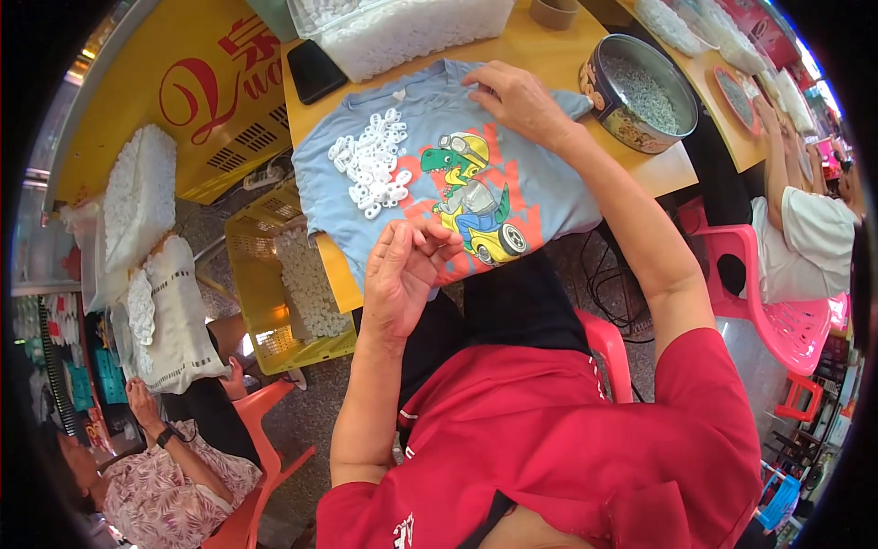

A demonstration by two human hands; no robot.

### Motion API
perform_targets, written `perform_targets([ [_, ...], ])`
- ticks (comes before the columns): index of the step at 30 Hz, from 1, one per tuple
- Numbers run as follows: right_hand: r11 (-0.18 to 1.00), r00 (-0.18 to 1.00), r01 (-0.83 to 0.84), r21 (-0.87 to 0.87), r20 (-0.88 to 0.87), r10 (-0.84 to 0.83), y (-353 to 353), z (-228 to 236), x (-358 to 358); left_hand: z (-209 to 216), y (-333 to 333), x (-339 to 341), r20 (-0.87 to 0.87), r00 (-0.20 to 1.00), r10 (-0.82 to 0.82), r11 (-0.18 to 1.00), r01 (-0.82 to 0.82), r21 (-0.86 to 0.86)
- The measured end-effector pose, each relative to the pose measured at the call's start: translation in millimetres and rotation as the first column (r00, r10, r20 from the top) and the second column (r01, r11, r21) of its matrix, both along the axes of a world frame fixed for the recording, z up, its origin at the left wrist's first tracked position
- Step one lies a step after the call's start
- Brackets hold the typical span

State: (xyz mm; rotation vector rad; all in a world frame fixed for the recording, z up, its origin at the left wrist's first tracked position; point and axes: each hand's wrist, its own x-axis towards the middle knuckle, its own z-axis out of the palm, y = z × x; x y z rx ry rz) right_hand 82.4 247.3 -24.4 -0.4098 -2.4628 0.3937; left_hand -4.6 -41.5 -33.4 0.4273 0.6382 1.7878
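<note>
A grey-blue T-shirt [334,151] with a dinosaur print lies spread over the near edge of the table and toward my lap. On its left half sits a loose heap of small white plastic pieces with holes [370,165]. My left hand [402,274] is raised over the shirt's lower edge, palm up, its fingers curled in to a pinch. Whatever lies between those fingertips is too small to make out. Near the collar, my right hand [521,105] rests on the shirt with its fingers bent and somewhat apart, holding nothing that I can see.
A round tin [594,91] of small silvery metal parts stands right of the shirt. A clear bin [412,41] of white pieces and a black phone [315,71] are behind. A yellow crate [261,274] stands below left. Other people sit on both sides, on plastic chairs [265,439].
</note>
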Motion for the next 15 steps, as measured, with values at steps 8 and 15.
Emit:
perform_targets([
  [8,0.601,0.994,-0.094,-0.794,-0.103,0.019,-54.8,37.5,29.5,38.1,4.2,12.2,-0.131,0.983,-0.128,0.992,0.127,-0.011],
  [15,0.476,0.945,-0.317,-0.82,-0.229,0.234,-111.1,43.5,56.1,39.2,30.1,18.9,-0.24,0.971,0.012,0.994,-0.037,-0.102],
])
